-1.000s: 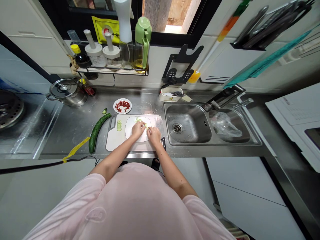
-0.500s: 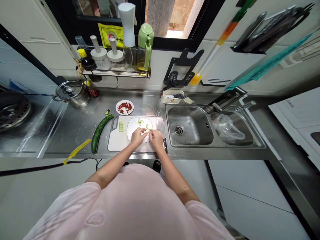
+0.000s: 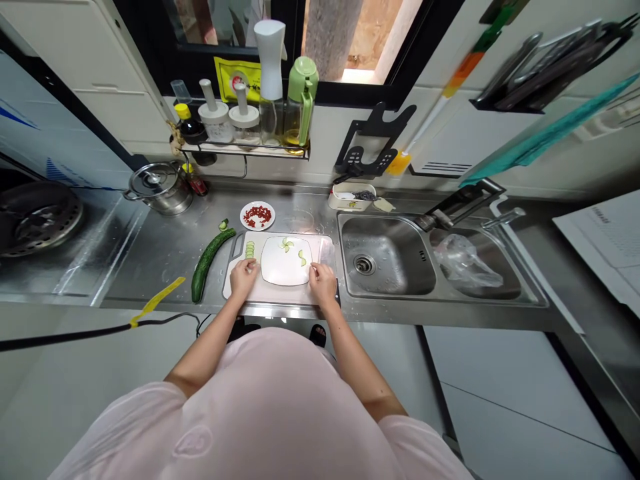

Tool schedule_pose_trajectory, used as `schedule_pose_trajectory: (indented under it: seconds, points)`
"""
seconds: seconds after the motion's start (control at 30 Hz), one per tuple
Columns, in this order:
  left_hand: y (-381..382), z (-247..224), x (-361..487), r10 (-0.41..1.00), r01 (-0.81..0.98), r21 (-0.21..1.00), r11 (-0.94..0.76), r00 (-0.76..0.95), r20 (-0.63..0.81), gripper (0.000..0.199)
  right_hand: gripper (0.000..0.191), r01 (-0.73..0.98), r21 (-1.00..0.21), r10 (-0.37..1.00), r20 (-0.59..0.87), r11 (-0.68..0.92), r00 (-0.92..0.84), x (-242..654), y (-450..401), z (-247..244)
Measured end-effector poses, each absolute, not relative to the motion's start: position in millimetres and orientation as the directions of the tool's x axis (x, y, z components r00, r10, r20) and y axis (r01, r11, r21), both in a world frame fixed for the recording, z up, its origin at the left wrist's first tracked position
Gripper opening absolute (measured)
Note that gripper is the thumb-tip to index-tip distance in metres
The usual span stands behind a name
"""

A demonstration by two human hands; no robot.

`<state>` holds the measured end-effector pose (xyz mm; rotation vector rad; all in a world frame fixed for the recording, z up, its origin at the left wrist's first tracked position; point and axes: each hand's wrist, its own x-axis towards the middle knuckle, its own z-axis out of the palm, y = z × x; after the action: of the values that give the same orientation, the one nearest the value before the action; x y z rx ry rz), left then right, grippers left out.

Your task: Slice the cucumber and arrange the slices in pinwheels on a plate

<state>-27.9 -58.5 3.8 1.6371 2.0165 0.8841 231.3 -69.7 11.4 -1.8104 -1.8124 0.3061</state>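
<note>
A white plate with rounded corners rests on the white cutting board. On the plate lie a small fan of pale green cucumber pieces and, to its right, a curved pair of pieces. My left hand is over the board's left part, fingertips pinched together just below a row of cucumber slices. At the plate's right edge my right hand has its thumb and fingers drawn together. Whatever either hand holds is too small to make out.
A long cucumber and its cut end lie left of the board. Behind it stands a plate of chopped red pieces. A double sink is at right, a steel pot at back left.
My left hand has moved left from the plate to beside the slices. My right hand has drawn back to the plate's edge, leaving the curved pair of cucumber pieces on the plate.
</note>
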Motion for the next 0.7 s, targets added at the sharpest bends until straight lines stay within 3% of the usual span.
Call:
schedule_pose_trajectory:
  seconds: [0.23,0.7]
  points:
    - [-54.3,2.3,-58.3,0.922,0.749,0.607,0.265,-0.382,0.069,0.030,0.029,0.780,-0.610,0.935,0.340,0.137,0.101,233.4,-72.2,6.1]
    - [-36.7,-0.3,-41.9,0.888,0.806,0.401,0.435,-0.457,-0.044,0.035,0.030,0.763,-0.625,0.923,0.369,0.163,0.105,237.6,-78.6,9.6]
